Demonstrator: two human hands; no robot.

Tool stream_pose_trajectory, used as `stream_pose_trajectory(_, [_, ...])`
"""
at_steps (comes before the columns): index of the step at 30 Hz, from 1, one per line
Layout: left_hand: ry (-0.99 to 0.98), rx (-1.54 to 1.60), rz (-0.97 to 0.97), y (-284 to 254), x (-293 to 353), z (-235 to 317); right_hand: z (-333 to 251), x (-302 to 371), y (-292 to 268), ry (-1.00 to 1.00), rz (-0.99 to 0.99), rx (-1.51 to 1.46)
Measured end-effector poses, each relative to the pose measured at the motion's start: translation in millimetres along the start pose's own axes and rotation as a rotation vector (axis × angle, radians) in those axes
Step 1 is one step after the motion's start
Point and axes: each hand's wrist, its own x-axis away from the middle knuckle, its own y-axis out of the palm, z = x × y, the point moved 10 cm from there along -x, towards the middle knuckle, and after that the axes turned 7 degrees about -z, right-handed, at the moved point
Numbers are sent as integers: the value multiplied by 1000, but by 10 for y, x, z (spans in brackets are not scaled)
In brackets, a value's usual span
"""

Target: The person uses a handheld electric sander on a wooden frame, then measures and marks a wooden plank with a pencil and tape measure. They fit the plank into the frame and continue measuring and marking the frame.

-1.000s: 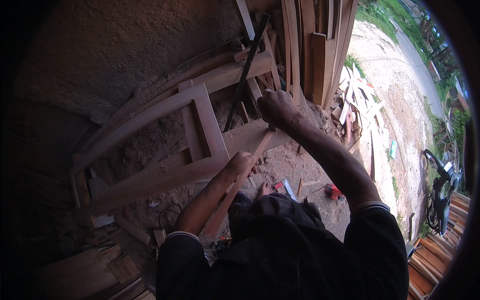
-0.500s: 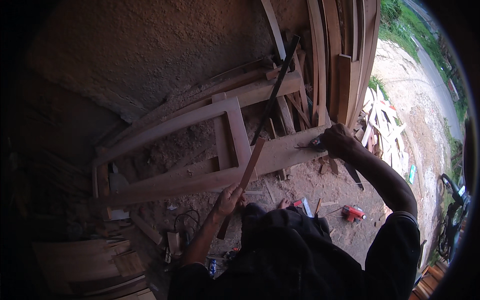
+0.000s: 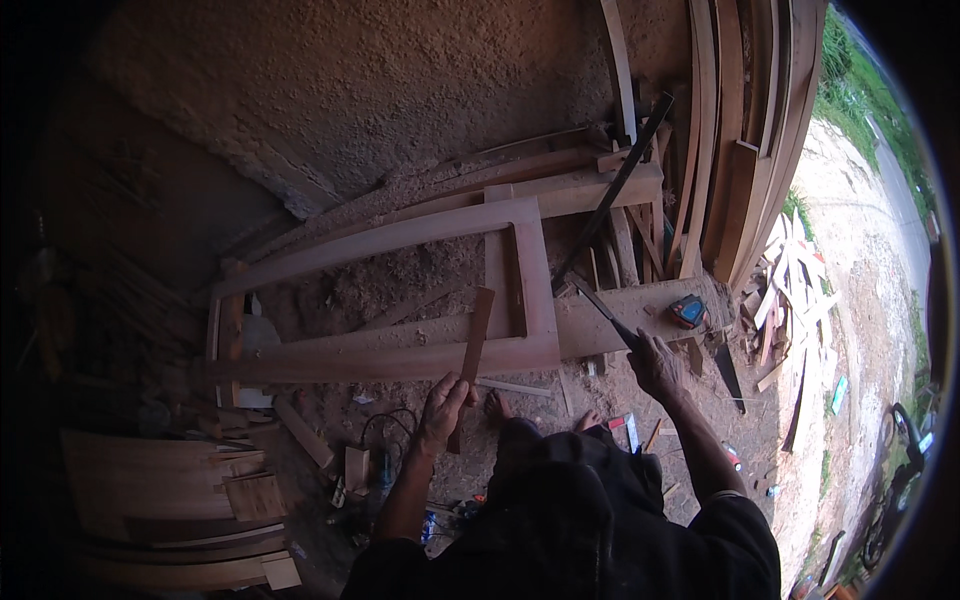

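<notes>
My left hand (image 3: 440,410) is closed around a thin, narrow strip of brown wood (image 3: 479,325), held upright and slanting a little to the right. My right hand (image 3: 656,366) grips a long slim tool with a thin straight blade (image 3: 598,302); its exact kind is unclear. That blade points up and left over the pale board (image 3: 640,300). A blue and black tape measure (image 3: 688,311) rests on the board, a short way beyond my right hand. Left of it lies a long pale wooden frame (image 3: 400,366), its right end on the board.
A dark straight bar (image 3: 615,185) leans over the boards. Tall planks (image 3: 715,150) stand against the rough wall at the back right. A handsaw blade (image 3: 729,376) hangs by the board's right end. Wood panels (image 3: 140,480) lie at lower left, offcuts (image 3: 790,300) at right.
My right hand has left the tape measure on the board, moved left and nearer, and now holds the slim tool. The wood strip stays in my left hand, and the view has shifted.
</notes>
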Motion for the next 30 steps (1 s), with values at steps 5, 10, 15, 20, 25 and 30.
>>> stream_pose_trajectory(5, [281, 21, 337, -481, 40, 458, 89, -176, 137, -160, -40, 284])
stream_pose_trajectory(10, [168, 272, 577, -733, -134, 318, 141, -349, 177, -119, -121, 309])
stream_pose_trajectory(15, [147, 383, 460, -520, -608, -16, -575, -321, 62, -115, 11, 169])
stream_pose_trajectory(20, [38, 406, 352, -436, -1061, -290, -1820, -200, 767, -188, -242, -541])
stream_pose_trajectory(25, [-9, 558, 151, -619, -1486, -404, -2546, -187, 1566, 24, -513, -959])
stream_pose_trajectory(30, [-15, -158, 92, -1373, -1404, -530, -2766, -377, 1500, 218, -43, -343])
